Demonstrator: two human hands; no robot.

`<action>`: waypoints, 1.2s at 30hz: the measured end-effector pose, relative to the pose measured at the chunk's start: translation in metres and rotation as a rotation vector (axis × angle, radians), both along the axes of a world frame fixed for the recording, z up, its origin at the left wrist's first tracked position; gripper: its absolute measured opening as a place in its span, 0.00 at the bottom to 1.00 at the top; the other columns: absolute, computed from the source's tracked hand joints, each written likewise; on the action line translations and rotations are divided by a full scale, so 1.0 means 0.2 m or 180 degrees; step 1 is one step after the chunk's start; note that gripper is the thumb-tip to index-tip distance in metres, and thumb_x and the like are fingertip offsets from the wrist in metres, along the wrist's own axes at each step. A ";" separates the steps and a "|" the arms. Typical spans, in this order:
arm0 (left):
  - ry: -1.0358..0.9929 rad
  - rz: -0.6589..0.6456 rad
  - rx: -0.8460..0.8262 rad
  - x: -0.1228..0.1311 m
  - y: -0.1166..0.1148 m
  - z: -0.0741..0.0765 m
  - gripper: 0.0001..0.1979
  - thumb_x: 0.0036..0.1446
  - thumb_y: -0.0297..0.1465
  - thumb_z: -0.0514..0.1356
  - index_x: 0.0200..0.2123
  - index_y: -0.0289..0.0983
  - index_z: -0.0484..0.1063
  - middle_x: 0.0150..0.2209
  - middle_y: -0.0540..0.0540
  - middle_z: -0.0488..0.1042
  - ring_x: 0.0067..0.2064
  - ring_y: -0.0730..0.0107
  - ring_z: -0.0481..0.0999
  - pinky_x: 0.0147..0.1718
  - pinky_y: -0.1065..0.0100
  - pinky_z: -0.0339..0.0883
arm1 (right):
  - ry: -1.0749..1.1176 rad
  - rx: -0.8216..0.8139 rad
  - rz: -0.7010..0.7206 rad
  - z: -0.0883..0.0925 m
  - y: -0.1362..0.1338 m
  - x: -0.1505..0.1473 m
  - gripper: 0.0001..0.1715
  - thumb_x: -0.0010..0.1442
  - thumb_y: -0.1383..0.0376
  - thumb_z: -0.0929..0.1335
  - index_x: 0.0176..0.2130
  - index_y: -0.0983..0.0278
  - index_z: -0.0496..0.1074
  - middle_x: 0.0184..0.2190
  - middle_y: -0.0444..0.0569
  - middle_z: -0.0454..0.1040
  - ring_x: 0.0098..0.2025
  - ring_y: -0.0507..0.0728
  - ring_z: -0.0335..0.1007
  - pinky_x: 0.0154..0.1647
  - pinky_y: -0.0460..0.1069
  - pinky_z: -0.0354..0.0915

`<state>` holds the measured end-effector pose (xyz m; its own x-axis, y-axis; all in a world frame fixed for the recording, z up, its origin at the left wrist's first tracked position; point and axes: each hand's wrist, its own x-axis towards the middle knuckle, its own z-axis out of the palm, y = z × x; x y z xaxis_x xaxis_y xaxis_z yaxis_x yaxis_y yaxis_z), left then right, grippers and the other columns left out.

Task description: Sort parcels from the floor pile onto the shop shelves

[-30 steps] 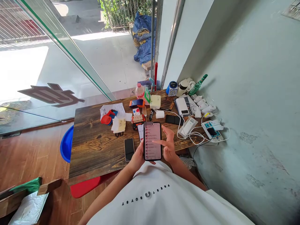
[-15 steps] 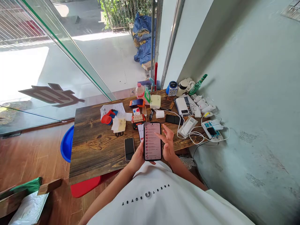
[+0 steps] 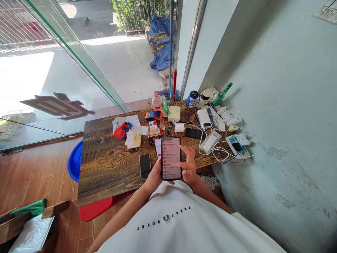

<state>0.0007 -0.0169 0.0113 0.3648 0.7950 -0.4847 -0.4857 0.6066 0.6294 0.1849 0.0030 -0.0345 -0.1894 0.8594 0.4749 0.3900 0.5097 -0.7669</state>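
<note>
A person's left hand [image 3: 153,176] held a black-framed rectangular smartphone [image 3: 170,157], its screen lit with a pinkish list, near the front edge of a brown wood-grained worktop [image 3: 102,158], the grip clamped around the phone. The right hand [image 3: 189,167] had its fingers apart, one fingertip lower over the screen than half a second earlier; contact could not be told. The list's rows had shifted, suggesting unfinished scrolling.

There are two hands [image 3: 154,176] [image 3: 189,166]; two lit phones [image 3: 171,160] [image 3: 158,146]; one table [image 3: 105,165]; one pink bottle [image 3: 157,102]; one blue basin [image 3: 75,162]; one power strip [image 3: 238,146]; one white roll [image 3: 179,127]; one shirt [image 3: 179,225].
</note>
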 end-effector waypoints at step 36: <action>0.0054 -0.0224 0.0096 -0.01 -0.01 -0.01 0.43 0.59 0.59 0.54 0.72 0.47 0.47 0.63 0.34 0.66 0.48 0.48 0.76 0.28 0.59 0.79 | 0.0077 -0.0281 -0.0187 0.06 0.01 -0.04 0.36 0.70 0.43 0.49 0.66 0.49 0.64 0.72 0.46 0.46 0.69 0.69 0.47 0.65 0.69 0.54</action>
